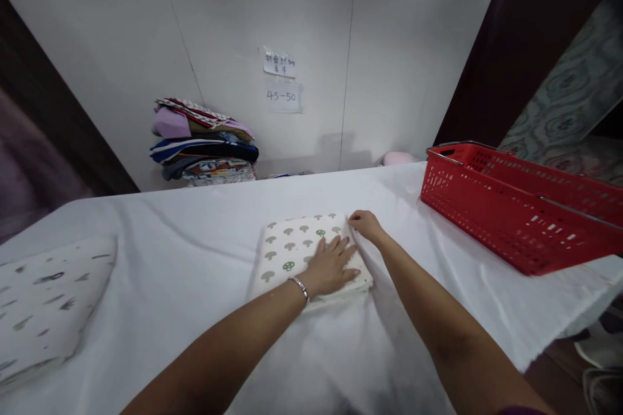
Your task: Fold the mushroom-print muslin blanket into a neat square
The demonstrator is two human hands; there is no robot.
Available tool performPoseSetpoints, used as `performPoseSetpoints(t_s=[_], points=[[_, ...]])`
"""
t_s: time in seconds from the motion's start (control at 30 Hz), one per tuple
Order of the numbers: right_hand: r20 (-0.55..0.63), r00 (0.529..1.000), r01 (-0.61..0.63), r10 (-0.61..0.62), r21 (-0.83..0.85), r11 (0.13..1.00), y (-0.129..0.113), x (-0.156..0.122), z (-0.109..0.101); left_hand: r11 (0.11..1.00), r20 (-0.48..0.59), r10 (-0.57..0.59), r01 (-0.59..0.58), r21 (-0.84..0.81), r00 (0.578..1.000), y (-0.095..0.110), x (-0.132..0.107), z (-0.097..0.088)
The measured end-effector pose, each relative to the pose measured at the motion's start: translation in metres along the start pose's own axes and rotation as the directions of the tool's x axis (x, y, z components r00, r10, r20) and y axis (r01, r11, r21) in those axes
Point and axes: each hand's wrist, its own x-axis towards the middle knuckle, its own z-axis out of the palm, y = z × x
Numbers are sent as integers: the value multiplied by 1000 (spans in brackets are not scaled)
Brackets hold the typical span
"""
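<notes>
Biggest thing here is the pale wall [413, 45] at the back, then the counter [170, 298] in front of it, all draped in wrinkly white cloth. Next up is a red plastic basket [479, 207] with metal handles, sitting on the right side, well apart from the hands. There's also a messy pile of folded fabrics [209, 149] by the wall past the far edge, left of center, and a folded leaf-print cloth [53, 305] at the left, cut off by the frame

Main item is the folded mushroom-print cloth [287, 249], lying flat mid-counter, white with grey mushrooms plus a couple of green ones. The left hand [331, 269] is palm down on its right half, fingers spread apart. The right hand [367, 225] is at its far right corner, fingers curled in, tbh can't tell if they're clamped on the fabric

Smaller stuff: two paper notes on the wall, the lower note [283, 97] reading 45-50, and a silvery bracelet [300, 288] on the left wrist
</notes>
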Motion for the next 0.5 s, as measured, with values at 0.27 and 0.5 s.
performPoseSetpoints(t_s=[0.27, 0.5], points=[[24, 998, -58, 58, -25, 998, -8, 29, 6, 1000, -31, 9, -9, 19, 999, -3, -4, 3], [11, 992, -125, 125, -9, 992, -11, 33, 12, 1000, -21, 2, -3, -10, 1000, 1, -5, -2]])
